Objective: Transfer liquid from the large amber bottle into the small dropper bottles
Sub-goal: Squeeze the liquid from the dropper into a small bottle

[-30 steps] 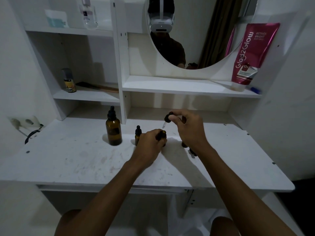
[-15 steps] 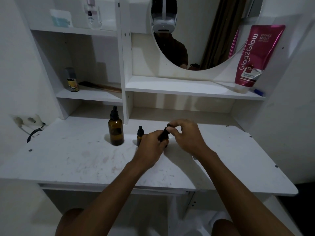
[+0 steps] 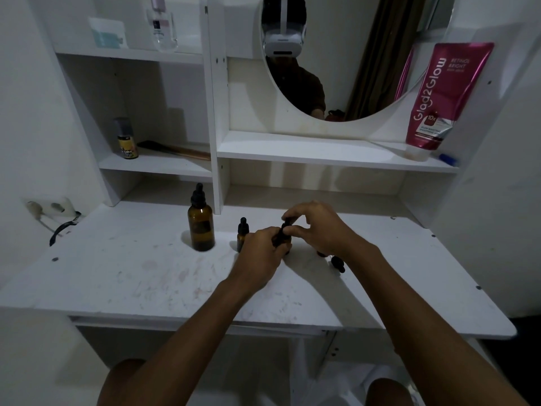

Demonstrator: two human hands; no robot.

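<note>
A: Status on the hands?

B: Both mid-frame over the desk point(image 3: 117, 276). Left hand point(image 3: 259, 253) is wrapped around a small bottle point(image 3: 285, 244), mostly hiding it. Right hand point(image 3: 319, 227) pinches the black dropper cap point(image 3: 284, 227) on top of that bottle, thumb and forefinger closed on it.

A: Is the cap seated or lifted?

B: Can't tell, fingers cover the joint.

A: Big bottle?

B: Amber bottle point(image 3: 201, 227) stands upright left of centre, black dropper cap on, apart from both hands, just in front of the shelf divider point(image 3: 215, 112).

A: Other small ones?

B: A second small bottle point(image 3: 242, 234) stands capped between the amber bottle and the left hand, just beside the knuckles. Another dark bottle base point(image 3: 321, 254) peeks out under the right wrist, mostly hidden. A loose dropper point(image 3: 338, 263) lies on the desk right of it.

A: Background?

B: Pink tube point(image 3: 445, 98) upper right on the shelf, leaning on the mirror point(image 3: 336, 68). Spray can point(image 3: 126, 139) on the left shelf. Wall socket point(image 3: 48, 206) at left edge.
</note>
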